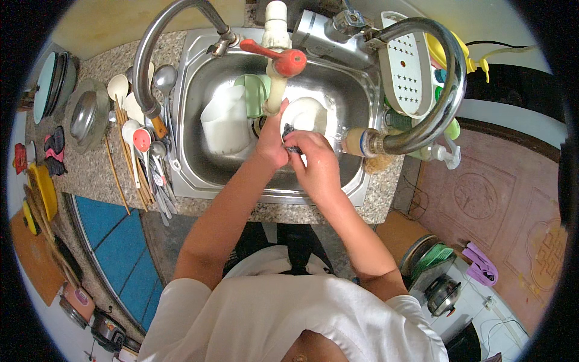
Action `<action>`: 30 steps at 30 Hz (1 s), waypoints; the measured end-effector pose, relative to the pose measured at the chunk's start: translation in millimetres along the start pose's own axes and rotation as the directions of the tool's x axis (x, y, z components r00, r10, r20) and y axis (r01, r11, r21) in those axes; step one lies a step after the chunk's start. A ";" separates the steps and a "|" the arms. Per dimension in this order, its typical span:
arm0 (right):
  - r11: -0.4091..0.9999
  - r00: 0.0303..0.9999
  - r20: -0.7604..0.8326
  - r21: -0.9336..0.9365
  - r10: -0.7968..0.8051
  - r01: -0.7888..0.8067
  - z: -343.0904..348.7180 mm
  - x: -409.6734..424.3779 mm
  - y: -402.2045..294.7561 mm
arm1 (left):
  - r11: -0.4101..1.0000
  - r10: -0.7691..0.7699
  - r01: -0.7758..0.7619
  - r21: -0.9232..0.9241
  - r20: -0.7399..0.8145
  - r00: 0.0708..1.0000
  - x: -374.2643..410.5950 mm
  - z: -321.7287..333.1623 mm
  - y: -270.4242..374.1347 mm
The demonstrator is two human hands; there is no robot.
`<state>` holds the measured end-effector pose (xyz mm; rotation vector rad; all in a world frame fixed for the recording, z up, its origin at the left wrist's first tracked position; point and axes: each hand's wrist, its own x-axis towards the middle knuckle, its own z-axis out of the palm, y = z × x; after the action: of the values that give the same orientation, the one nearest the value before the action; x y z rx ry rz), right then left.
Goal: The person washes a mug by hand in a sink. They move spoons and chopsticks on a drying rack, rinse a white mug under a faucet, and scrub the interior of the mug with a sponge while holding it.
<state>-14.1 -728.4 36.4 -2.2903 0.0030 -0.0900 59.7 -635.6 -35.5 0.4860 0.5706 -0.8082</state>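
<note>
A white bowl (312,113) is tilted inside the steel sink (357,90), with my left hand (272,142) gripping its left side. My right hand (316,160) pinches a dark grey scrubbing pad (289,132) against the bowl's near edge. Part of the pad is hidden under my right fingers. Left of my hands, a white plastic container (224,124) lies in the basin beside a light green cup (252,92). A pale tap spout with a red lever handle (289,62) comes down just above my left fingertips.
Spoons, chopsticks (121,113) and ladles (165,79) lie on the granite counter left of the sink. A curved metal faucet (457,86) arches over the right rim, and another (149,50) over the left. Soap bottles (445,154) stand at the right. A glass bowl (86,115) sits farther left.
</note>
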 end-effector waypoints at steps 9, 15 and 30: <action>0.995 0.995 -0.038 0.006 -0.094 0.095 -0.8 20.3 11.5 | 0.999 0.019 -0.012 -0.035 0.205 0.979 7.9 -1.1 2.3; 0.983 0.979 -0.179 -0.173 -0.093 0.061 5.4 39.7 13.2 | 0.986 -0.114 0.136 -0.099 0.200 0.973 -3.9 6.5 0.1; 0.982 0.999 -0.034 -0.186 -0.035 0.028 -18.1 -14.1 40.5 | 0.986 -0.009 0.052 -0.160 0.263 0.965 3.0 -10.0 -1.5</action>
<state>-28.2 -768.2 17.0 -2.4749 -0.0062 -0.1549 57.4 -632.1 -45.1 0.2129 0.3958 -0.8313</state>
